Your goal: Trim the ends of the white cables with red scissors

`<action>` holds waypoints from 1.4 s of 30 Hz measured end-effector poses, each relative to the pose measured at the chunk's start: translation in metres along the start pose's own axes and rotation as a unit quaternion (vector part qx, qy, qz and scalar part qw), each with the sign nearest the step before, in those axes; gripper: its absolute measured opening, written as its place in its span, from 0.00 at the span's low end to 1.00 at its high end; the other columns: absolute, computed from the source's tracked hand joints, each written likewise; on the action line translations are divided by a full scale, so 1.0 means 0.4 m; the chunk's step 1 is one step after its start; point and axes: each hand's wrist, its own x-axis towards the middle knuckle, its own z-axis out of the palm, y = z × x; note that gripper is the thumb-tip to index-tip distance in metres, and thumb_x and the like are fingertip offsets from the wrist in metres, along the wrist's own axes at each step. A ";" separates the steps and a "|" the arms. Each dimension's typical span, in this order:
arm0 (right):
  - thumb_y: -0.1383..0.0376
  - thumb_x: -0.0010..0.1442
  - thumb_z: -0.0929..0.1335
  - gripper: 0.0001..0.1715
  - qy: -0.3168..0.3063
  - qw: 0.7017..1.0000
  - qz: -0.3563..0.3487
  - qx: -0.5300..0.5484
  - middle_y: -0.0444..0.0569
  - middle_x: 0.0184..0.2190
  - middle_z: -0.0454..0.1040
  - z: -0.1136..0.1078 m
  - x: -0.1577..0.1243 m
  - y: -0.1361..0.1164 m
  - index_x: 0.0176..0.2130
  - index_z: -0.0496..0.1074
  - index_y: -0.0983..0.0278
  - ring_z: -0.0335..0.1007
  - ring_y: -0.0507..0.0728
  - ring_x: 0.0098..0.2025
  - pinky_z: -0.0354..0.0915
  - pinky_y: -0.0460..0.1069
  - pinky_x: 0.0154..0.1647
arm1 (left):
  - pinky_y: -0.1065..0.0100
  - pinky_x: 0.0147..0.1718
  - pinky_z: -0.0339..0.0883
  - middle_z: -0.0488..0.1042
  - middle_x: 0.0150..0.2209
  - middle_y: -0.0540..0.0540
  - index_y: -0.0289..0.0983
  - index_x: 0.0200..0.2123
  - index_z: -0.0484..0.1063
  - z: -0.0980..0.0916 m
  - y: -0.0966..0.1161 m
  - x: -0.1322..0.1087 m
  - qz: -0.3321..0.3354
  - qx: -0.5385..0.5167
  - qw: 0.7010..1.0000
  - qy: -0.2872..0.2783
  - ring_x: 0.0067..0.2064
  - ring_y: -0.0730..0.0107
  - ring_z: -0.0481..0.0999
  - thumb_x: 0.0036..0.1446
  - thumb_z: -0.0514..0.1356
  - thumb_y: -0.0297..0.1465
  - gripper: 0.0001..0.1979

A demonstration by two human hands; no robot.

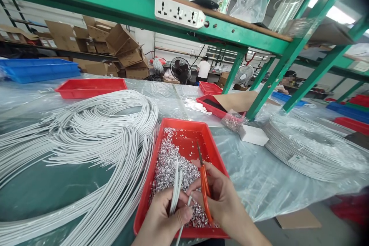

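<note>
In the head view, the left hand is pinching a few white wire ends tightly between thumb and fingers, holding them upright over the red tray. The right hand is gripping the orange scissors, its fingers curled around the handles. The blades are pointing up and seem nearly closed, though they are thin here. Silver scraps are lying in the tray, and the big wire bundle is resting to its left. I judge the step as trimming wire tips. A cut would need the tips lined up between opened blades.
</note>
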 end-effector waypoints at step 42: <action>0.68 0.43 0.76 0.26 0.006 0.999 0.009 0.032 0.40 0.21 0.73 0.011 -0.001 -0.004 0.42 0.65 0.62 0.68 0.51 0.21 0.60 0.43 0.20 | 0.75 0.15 0.42 0.66 0.14 0.52 0.34 0.25 0.70 -0.014 -0.022 0.002 -0.016 -0.086 0.993 -0.075 0.14 0.82 0.49 0.48 0.63 0.43 0.16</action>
